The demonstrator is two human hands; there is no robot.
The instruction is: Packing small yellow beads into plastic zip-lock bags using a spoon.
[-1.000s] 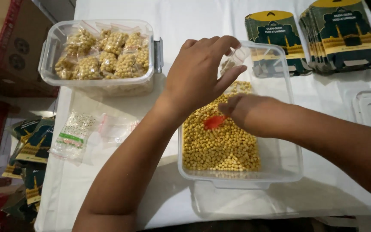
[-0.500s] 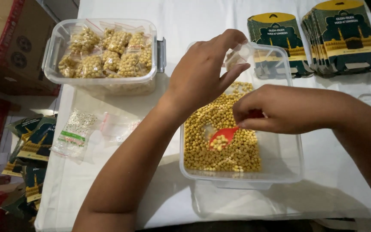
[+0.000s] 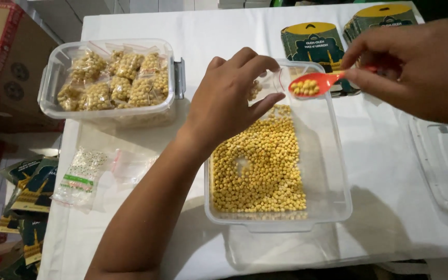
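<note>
White table (image 3: 390,155) takes up most of the view, covered in a cloth. On it, dead centre, sits a clear tub (image 3: 333,202) about half full of little yellow balls (image 3: 257,171), peas or beans maybe, hard to say from here. Up at the far left there's a second tub (image 3: 53,88) packed with small filled bags (image 3: 115,80) of the same stuff, latch on its right side. At the far edge are stacks of dark green cards (image 3: 307,44) with yellow tops, and more of those lie off the table's left side, low down. A clear lid (image 3: 442,155) lies at the right edge. Near the left edge of the table there's a pile of empty zip bags (image 3: 81,173), flat and see-through. Left hand (image 3: 229,101) hovers over the far end of the centre tub, thumb and fingers pinched on a small clear bag (image 3: 265,88), holding its mouth up; the bag looks like it already has a few balls in it but it's partly hidden by the fingers. Right hand (image 3: 421,67) is up at the top right, fingers closed narrow around the handle of a red spoon (image 3: 315,83). The spoon's bowl carries a small heap of balls and sits just beside the bag's opening, above the tub's far end.
</note>
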